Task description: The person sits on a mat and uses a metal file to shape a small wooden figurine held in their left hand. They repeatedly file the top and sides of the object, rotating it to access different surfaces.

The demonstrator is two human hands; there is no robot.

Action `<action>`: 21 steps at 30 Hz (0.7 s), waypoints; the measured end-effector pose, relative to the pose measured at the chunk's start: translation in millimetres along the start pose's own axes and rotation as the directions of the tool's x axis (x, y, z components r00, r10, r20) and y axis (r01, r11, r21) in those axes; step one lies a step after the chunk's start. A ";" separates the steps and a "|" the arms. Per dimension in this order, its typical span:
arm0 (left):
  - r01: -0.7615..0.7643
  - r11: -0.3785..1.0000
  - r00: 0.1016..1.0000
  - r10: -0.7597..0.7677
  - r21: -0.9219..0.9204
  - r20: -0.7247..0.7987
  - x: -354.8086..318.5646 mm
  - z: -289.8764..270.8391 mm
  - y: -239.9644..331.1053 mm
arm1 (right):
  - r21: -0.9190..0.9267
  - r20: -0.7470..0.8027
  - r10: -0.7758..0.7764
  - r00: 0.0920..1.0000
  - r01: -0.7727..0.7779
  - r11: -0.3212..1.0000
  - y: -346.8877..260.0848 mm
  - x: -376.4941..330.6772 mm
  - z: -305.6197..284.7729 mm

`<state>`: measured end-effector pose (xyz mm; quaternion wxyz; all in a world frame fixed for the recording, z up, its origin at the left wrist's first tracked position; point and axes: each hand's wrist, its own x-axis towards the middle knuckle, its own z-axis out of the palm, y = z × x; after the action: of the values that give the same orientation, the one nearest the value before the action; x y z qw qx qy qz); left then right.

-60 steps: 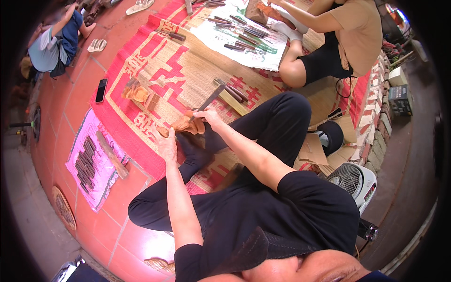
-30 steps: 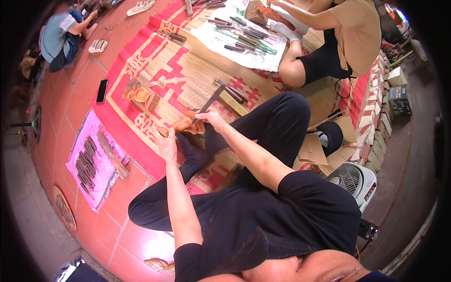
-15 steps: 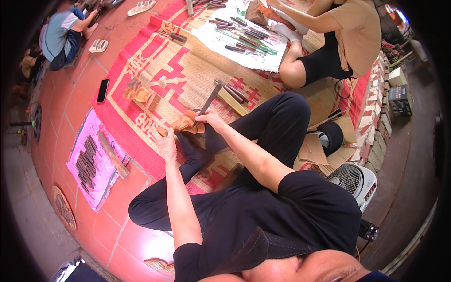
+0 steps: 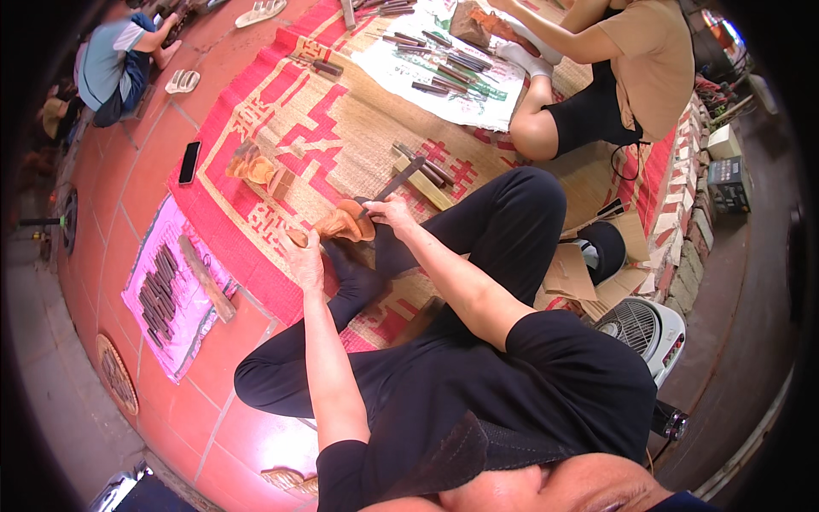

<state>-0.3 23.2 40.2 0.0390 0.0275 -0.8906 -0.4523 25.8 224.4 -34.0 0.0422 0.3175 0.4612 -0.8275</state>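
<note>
My left hand (image 4: 304, 258) is closed around the near end of a reddish-brown carved wooden piece (image 4: 343, 224), held low above my crossed legs. My right hand (image 4: 392, 214) grips a long, dark, flat file (image 4: 399, 178) at the far right end of the carving. The tool slants up and to the right, and its lower end lies against or right beside the wood. My fingers partly hide where they meet. On the mat beyond stands a second carved wooden piece (image 4: 258, 171). Dark-handled carving tools (image 4: 437, 173) and a pale wooden strip (image 4: 422, 183) lie past my right hand.
A red and straw-coloured woven mat (image 4: 358, 111) spreads underneath. At the left are a black phone (image 4: 189, 162) and a pink cloth (image 4: 175, 363) bearing several tools and a wooden stick (image 4: 207, 280). A co-worker (image 4: 644, 60) sits at the far right. A fan (image 4: 644, 333) stands near my right elbow.
The file has swung, its upper end moving to the right and tilting lower. My right hand has shifted slightly right and up; my left hand keeps its hold on the carving.
</note>
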 end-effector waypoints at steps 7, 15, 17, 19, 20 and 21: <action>0.048 0.999 0.999 -0.048 0.014 0.010 0.4 1.0 1.9 | -0.118 0.177 -0.133 0.975 0.155 0.981 12.2 9.1 0.5; -0.011 1.000 1.000 0.011 0.002 -0.008 1.2 2.5 -6.5 | -0.099 0.170 -0.139 0.976 0.157 0.983 3.6 2.2 6.5; -0.005 1.000 1.000 0.005 -0.001 -0.010 1.7 2.6 -6.7 | -0.060 0.089 -0.105 0.991 0.110 0.992 3.1 2.3 6.5; -0.002 1.000 1.000 0.002 0.000 -0.005 0.7 0.6 -6.7 | 0.058 -0.044 -0.039 0.998 0.042 0.997 0.7 -1.1 7.4; -0.014 1.000 1.000 0.014 0.010 -0.007 0.4 0.8 -6.0 | 0.057 -0.060 -0.029 0.998 0.033 0.998 0.8 -0.1 5.8; -0.025 0.999 1.000 0.026 0.020 -0.010 0.0 0.9 -5.3 | 0.056 -0.075 -0.019 0.997 0.024 0.998 0.9 1.2 4.7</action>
<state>-0.3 20.7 35.4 0.0490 0.0188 -0.8952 -0.4426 22.8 220.5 -33.6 0.0071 0.3441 0.4421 -0.8283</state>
